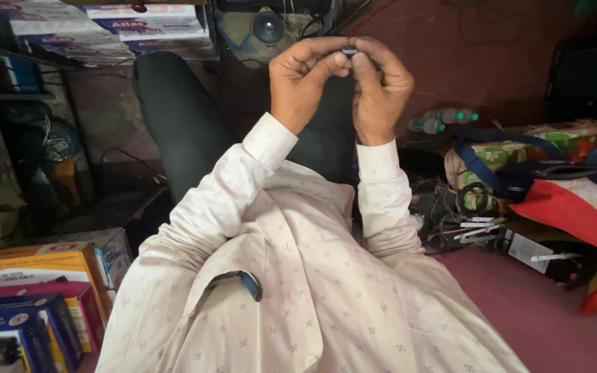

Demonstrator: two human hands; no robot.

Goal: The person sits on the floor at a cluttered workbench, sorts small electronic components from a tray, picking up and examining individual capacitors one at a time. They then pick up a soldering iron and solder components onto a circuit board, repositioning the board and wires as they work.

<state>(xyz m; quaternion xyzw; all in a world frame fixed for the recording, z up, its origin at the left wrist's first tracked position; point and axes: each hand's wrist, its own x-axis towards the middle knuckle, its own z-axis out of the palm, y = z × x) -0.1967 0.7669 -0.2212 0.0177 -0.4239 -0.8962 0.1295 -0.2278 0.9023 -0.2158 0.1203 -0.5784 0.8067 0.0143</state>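
Above the lap, the left hand (pixel 305 76) and right hand (pixel 381 86) pinch a small dark metal part (pixel 349 50) between fingertips; a slack pinch could drop it into the cable clutter (pixel 450 211)

Looks like I'm sat on the floor of a cramped little electronics repair shop, product boxes (pixel 32 290) stacked left of my knee (pixel 174 117), a speaker (pixel 268 26) and tangled cables (pixel 464 207) beyond it.

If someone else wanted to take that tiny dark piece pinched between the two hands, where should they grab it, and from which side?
Probably by its top edge, coming from above. The small dark piece is pinched between the fingertips of the left hand and the right hand, which cover its sides and underside. Only the upper face shows, so a fine two-finger pinch there looks the likeliest hold. Its exact shape is too small to tell.
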